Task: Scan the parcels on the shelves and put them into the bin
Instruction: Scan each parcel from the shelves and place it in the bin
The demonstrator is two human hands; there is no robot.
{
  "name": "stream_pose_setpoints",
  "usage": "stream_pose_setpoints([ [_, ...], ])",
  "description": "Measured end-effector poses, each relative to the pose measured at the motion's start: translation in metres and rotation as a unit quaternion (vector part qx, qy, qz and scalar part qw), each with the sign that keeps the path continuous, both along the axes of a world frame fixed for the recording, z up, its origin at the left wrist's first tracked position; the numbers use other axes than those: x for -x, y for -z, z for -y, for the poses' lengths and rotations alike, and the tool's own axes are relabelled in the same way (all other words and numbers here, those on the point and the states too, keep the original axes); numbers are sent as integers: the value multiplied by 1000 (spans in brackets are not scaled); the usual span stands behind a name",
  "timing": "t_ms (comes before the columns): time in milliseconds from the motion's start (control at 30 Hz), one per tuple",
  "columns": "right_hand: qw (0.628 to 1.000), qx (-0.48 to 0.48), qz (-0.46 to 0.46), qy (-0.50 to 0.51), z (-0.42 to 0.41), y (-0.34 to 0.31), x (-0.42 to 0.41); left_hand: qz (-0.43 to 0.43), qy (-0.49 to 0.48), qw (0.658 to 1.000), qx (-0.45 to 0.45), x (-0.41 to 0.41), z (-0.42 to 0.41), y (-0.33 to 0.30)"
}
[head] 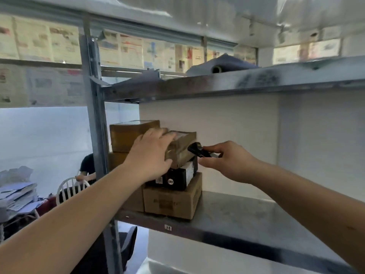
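**Top parcel gripped, scanner brought in close**

While the stack sits at the left end of the grey metal shelf point(246, 216), mid-frame, the real danger is a topple: the small brown tape-wrapped parcel point(182, 148) is perched askew on a black box with white labels point(177, 177), which in turn rests on a plain brown cardboard carton point(173, 200). If the top parcel is dragged rather than lifted, the black box could be pulled off with it and the pile sent over the shelf's front edge. A misread is also possible, judged from the angle: the label side cannot be made out, so the scanner may be aimed at bare tape.

Now the hands. The left hand point(152, 155) is laid over the near face of the small parcel, fingers spread across its top and thumb curled under the lower edge, so the parcel is being grasped. The right hand point(227, 161) is clenched round a small black handheld scanner point(199, 150), its nose held just beside the parcel's right end. No bin is seen anywhere in frame.
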State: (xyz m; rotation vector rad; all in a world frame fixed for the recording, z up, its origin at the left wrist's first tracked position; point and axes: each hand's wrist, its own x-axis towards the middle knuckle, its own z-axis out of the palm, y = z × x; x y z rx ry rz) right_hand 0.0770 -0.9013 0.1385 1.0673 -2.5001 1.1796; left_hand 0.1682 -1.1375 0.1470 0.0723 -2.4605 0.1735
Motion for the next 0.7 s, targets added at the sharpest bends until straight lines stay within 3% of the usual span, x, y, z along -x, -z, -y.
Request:
stream_pose_setpoints([
  [167, 997, -31, -5, 72, 16, -5, 6, 45, 37, 998, -9, 26, 24, -16],
  [400, 990, -23, 16, 140, 22, -8, 6, 5, 79, 997, -21, 56, 28, -16],
  [567, 985, -27, 16, 171, 15, -14, 6, 27, 53, 994, -90, 73, 20, -17],
  [700, 981, -36, 36, 188, 8, -16, 9, 26, 95, 963, -252, 85, 17, -22],
])
